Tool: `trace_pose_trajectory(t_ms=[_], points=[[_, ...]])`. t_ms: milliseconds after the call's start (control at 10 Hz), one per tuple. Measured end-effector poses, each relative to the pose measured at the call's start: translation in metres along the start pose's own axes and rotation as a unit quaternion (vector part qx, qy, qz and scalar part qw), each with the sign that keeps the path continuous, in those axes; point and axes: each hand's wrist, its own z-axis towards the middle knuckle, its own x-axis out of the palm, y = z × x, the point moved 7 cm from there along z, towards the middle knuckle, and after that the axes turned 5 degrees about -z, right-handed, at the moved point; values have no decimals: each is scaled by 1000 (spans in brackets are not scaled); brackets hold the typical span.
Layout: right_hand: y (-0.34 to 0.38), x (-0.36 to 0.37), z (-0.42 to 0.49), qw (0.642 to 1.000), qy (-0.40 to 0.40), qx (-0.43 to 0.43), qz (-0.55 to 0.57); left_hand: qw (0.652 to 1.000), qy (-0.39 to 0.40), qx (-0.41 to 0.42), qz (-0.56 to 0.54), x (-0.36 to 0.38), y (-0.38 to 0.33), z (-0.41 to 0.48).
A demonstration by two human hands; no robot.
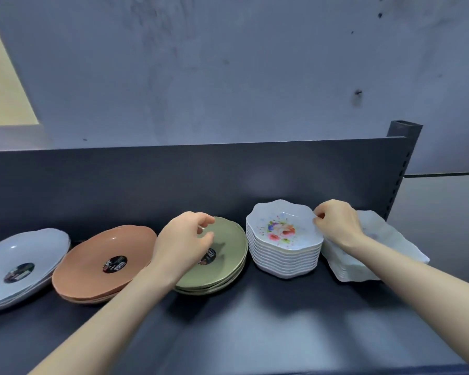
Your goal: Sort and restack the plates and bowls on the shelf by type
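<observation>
Left hand (pixel 183 246) curls loosely over the green plates (pixel 222 263), right hand (pixel 336 223) pinching the floral bowls' (pixel 282 239) three o'clock rim

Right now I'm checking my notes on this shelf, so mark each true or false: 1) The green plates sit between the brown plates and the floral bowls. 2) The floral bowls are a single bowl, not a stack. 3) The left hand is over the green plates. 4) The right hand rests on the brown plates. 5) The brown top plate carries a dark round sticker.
1) True: green plates lie between brown plates and floral bowls.
2) False: they form a stack of many.
3) True: the left hand is over them.
4) False: the right hand is at the floral bowls' right rim.
5) True.
</observation>
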Motion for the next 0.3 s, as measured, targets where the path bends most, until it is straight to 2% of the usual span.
trace_pose_trajectory(t_ms=[300], points=[[-7,-6,-3,1000,-1,0,11,999,-6,-40,20,-15,1,-30]])
